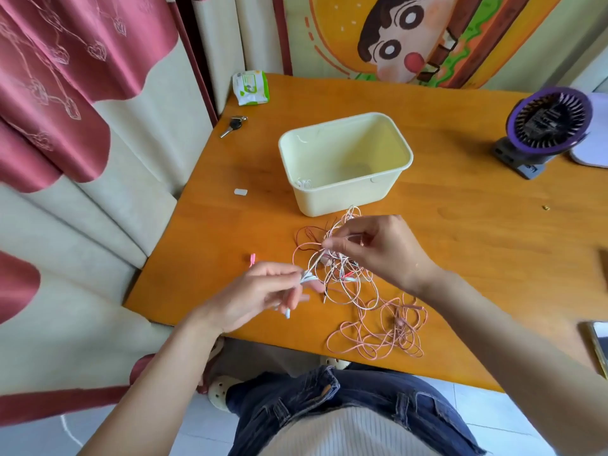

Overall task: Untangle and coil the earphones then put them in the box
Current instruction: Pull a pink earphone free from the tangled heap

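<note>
A tangle of thin earphone cords (342, 271), white, pink and dark red, lies on the orange table in front of a pale yellow box (345, 192). My left hand (260, 294) pinches a bunch of white cords at the tangle's left side. Just above the tangle, my right hand (378, 248) pinches a cord between thumb and fingers. A looser heap of pink cord (388, 334) spreads toward the table's near edge. Inside the box, a bit of white cord (304, 183) shows at the near left corner.
A purple desk fan (546, 126) stands at the right. Keys (234, 125) and a green-white packet (250, 87) lie at the far left corner. A small white piece (240, 192) and a pink clip (252, 259) lie left of the tangle. A phone (600, 343) sits at the right edge.
</note>
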A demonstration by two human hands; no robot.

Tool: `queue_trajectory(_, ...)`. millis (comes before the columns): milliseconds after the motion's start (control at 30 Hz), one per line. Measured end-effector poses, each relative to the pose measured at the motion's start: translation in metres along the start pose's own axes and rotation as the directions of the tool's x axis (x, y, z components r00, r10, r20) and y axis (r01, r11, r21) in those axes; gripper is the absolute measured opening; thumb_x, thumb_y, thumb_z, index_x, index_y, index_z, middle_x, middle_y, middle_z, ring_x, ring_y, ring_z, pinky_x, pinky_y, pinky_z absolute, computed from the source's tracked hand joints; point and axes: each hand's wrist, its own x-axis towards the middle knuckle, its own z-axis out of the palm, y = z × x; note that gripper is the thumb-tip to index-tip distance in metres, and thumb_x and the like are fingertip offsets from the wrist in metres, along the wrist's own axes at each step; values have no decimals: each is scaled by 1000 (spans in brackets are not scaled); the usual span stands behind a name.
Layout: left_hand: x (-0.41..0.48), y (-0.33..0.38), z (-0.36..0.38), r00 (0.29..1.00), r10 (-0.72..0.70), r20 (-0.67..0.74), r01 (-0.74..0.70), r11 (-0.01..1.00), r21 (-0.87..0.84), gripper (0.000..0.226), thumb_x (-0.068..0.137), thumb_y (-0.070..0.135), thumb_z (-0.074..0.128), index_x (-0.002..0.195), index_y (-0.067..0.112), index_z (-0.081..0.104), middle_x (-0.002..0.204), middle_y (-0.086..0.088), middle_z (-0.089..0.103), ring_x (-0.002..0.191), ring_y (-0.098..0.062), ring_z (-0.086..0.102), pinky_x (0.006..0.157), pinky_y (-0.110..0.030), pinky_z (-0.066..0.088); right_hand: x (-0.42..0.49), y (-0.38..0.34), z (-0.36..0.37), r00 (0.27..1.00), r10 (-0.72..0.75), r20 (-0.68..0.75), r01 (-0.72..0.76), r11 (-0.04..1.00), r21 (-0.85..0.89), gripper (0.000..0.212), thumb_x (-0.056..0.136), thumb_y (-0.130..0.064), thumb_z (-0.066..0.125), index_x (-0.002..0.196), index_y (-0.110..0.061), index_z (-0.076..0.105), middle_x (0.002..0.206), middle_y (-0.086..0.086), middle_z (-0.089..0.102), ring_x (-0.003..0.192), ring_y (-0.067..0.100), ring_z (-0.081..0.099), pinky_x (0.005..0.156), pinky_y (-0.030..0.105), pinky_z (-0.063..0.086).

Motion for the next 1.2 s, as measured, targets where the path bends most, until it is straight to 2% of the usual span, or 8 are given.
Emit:
queue_trajectory(200, 9, 8, -9, 962, 265, 73, -169, 780, -603, 25, 86, 20, 64, 101, 0, 68, 59, 4, 55, 50, -5, 49, 95, -49, 47, 10, 9, 12, 998, 58, -2, -58, 997, 43, 32, 84, -51, 53, 67, -28, 67, 40, -18, 48, 43, 7, 44, 46, 15, 28)
queue_trajectory(367, 22, 16, -16, 915, 395, 86, -149, 529, -835, 35, 101, 11, 30, 119, -6, 55, 76, -4, 59, 64, -12, 57, 114, -55, 21, 0, 19, 37, 996, 71, 54, -74, 996, 48, 41, 90, -52, 43, 70, -23, 64, 46, -2, 45, 44, 12, 39, 48, 20, 30)
queue_trajectory(467, 29, 25, -12, 949, 238, -208, -308, 546, -779, 36, 93, 13, 38, 102, 2, 71, 65, 2, 55, 54, -7, 54, 99, -54, 43, -9, 19, 45, 992, 87, 86, -89, 996, 26, 38, 90, -51, 39, 70, -26, 60, 45, -5, 40, 45, 11, 42, 49, 18, 30)
queue_trajectory(567, 35, 28, -8, 847, 176, -501, -434, 774, -462, 30, 87, 18, 44, 91, 9, 73, 78, 2, 68, 77, -13, 68, 88, -50, 52, -16, 19, 50, 991, 63, 118, -65, 998, 11, 32, 94, -42, 43, 76, -25, 63, 47, -10, 40, 47, 7, 45, 48, 14, 29)
queue_trajectory(667, 35, 18, -7, 831, 279, -481, -335, 942, -31, 26, 95, 19, 41, 107, 17, 64, 91, 3, 72, 103, -14, 64, 94, -31, 46, -19, 20, 51, 989, 46, 140, -42, 999, -33, 24, 96, -32, 50, 88, -21, 69, 57, -25, 43, 55, -5, 49, 53, 10, 29)
queue_trajectory(833, 38, -9, -11, 840, 395, -372, -92, 780, 619, 29, 99, 19, 42, 120, 18, 63, 97, 11, 70, 52, -19, 47, 53, -32, 41, -24, 20, 47, 972, -23, 233, 37, 998, -53, 31, 95, -39, 40, 101, -25, 67, 88, -14, 64, 80, 3, 59, 72, 25, 46)
queue_trajectory(1067, 25, -12, 4, 974, 67, -217, 42, 885, 464, 42, 100, 26, 39, 66, 13, 59, 71, 11, 65, 82, -4, 60, 82, -29, 42, -4, 28, 23, 982, -108, 158, 123, 988, -91, 30, 93, -44, 46, 89, -24, 68, 78, -14, 57, 70, 7, 55, 64, 30, 47)
queue_trajectory(1200, 17, -6, 12, 988, 40, -150, -52, 995, -82, 38, 92, 27, 42, 61, 15, 59, 62, 6, 55, 78, -17, 57, 99, -33, 44, 5, 32, 23, 998, -19, 65, 17, 999, 29, 31, 90, -44, 51, 80, -20, 69, 77, -11, 61, 66, 4, 54, 62, 18, 41)
